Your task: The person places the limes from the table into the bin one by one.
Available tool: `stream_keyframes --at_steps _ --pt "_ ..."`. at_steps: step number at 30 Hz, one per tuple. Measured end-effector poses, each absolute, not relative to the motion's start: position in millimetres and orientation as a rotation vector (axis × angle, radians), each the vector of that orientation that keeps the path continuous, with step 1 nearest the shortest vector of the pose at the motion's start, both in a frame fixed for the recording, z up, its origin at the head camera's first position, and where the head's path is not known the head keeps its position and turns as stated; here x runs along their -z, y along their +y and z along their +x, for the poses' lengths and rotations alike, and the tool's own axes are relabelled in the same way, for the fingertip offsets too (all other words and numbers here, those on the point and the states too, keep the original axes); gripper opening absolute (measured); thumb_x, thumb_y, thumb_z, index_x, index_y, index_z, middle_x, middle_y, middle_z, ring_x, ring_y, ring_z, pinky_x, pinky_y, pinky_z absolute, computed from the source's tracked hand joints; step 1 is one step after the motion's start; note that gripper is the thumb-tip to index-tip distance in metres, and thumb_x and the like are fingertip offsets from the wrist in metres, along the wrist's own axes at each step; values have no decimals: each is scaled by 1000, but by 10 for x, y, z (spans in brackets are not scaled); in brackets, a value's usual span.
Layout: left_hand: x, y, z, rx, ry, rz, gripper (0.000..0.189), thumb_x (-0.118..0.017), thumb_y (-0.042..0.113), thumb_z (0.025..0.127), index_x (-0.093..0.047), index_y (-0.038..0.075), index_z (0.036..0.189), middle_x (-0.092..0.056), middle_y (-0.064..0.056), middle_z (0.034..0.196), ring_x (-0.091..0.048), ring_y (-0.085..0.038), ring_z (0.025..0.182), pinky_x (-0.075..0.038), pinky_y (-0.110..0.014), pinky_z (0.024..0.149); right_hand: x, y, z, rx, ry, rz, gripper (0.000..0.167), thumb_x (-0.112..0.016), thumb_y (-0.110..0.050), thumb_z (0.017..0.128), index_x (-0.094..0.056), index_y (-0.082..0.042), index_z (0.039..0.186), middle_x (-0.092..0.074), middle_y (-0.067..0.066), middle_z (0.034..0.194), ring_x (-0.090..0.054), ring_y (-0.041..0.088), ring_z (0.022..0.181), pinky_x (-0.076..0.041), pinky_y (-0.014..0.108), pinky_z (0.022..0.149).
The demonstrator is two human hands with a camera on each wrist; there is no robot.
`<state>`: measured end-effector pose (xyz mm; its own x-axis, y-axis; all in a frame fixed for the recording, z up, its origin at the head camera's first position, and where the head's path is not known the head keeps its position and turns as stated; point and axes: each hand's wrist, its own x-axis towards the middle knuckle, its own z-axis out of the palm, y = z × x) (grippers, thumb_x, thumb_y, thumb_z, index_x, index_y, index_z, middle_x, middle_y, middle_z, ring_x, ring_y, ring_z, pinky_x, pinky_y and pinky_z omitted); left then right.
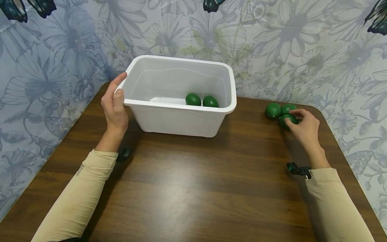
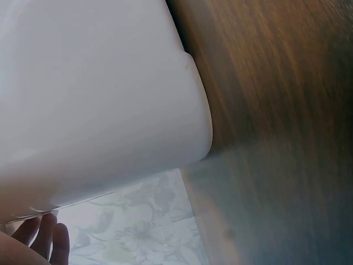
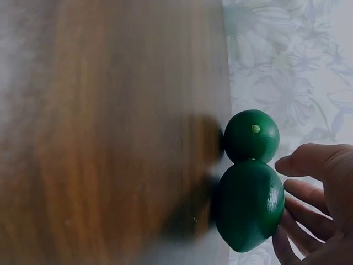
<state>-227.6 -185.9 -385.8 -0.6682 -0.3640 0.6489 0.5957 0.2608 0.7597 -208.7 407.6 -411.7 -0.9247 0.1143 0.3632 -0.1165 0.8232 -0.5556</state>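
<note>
A white plastic bin (image 1: 169, 119) stands on the table, with two green limes (image 1: 193, 99) inside it. My left hand (image 1: 114, 107) holds the bin's left end at the rim; in the left wrist view its fingers (image 2: 47, 237) show at the edge of the smooth white wall. Over at the right, three more limes (image 1: 273, 110) sit clustered together. My right hand (image 1: 303, 126) is over the front lime (image 3: 251, 207) of that group, thumb and fingertips right at its upper surface. In the right wrist view a gap shows between thumb and fingers.
The brown wooden table (image 1: 181, 188) reaches back to a floral-patterned wall covering (image 1: 290, 40). The right-hand limes lie close to the table's back right corner. Dark straps with small devices (image 1: 297, 169) sit at both wrists.
</note>
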Motion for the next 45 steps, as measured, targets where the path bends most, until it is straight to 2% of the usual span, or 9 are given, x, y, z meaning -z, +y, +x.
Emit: stream_keyframes --at_steps 9,15,17,21,27,30,37,40,45 --pt "3845 -1851 -2259 1512 -1738 -230 59 -44 37 88 -74 15 134 -74 -9 130 -67 -21 107 -50 -25 88 4179 4119 -1983 -817 -2702 37 50 -78 -11 92 -61 10 134 -64 39 128 -66 58 103 -28 70 110" --pt "3852 -1848 -2262 1518 -1727 -225 60 -45 38 87 -75 14 133 -74 -10 130 -67 -21 107 -50 -25 88 4179 4096 -1930 -791 -2775 32 56 -81 -19 91 -59 7 136 -63 37 133 -64 55 108 -37 68 104" --pt "3855 -1853 -2264 1518 -1728 -227 60 -45 38 87 -74 13 133 -74 -10 130 -67 -21 107 -50 -25 88 4174 4073 -1915 -793 -2791 28 57 -81 -21 91 -60 6 136 -63 37 133 -62 55 111 -36 69 104" --pt "3860 -1854 -2265 1520 -1728 -233 60 -45 38 87 -74 14 133 -74 -10 130 -67 -22 107 -50 -25 88 4162 4022 -1902 -797 -2787 32 56 -82 -23 90 -61 4 135 -64 36 132 -64 53 107 -35 68 103" --pt "3862 -1856 -2271 1505 -1736 -247 60 -45 38 88 -74 14 134 -74 -10 131 -68 -23 109 -51 -25 88 4092 3913 -1911 -772 -2719 48 55 -82 -23 89 -65 0 136 -68 28 132 -68 45 96 -43 54 91" --pt "3864 -1864 -2278 1504 -1734 -251 60 -45 38 88 -74 13 134 -74 -10 130 -68 -23 108 -51 -25 89 4014 3831 -1918 -782 -2670 70 54 -82 -23 89 -66 -2 135 -70 26 130 -68 43 93 -42 45 86" --pt "3870 -1861 -2296 1494 -1746 -264 59 -44 36 90 -73 13 136 -73 -10 131 -68 -22 109 -51 -25 89 3769 3663 -1901 -824 -2603 95 53 -81 -26 90 -67 -6 137 -70 23 130 -65 40 98 -39 28 79" --pt "3865 -1855 -2294 1506 -1738 -261 59 -45 36 89 -73 14 135 -74 -10 131 -68 -23 109 -51 -26 89 3668 3585 -1906 -835 -2586 102 53 -81 -29 90 -68 -9 138 -71 20 130 -66 31 96 -39 20 78" --pt "3851 -1850 -2265 1503 -1733 -253 58 -44 34 90 -73 12 135 -73 -11 131 -67 -25 110 -51 -26 89 3510 3421 -1944 -874 -2531 163 50 -82 -27 90 -69 -10 136 -72 17 126 -57 0 92 -42 9 79"
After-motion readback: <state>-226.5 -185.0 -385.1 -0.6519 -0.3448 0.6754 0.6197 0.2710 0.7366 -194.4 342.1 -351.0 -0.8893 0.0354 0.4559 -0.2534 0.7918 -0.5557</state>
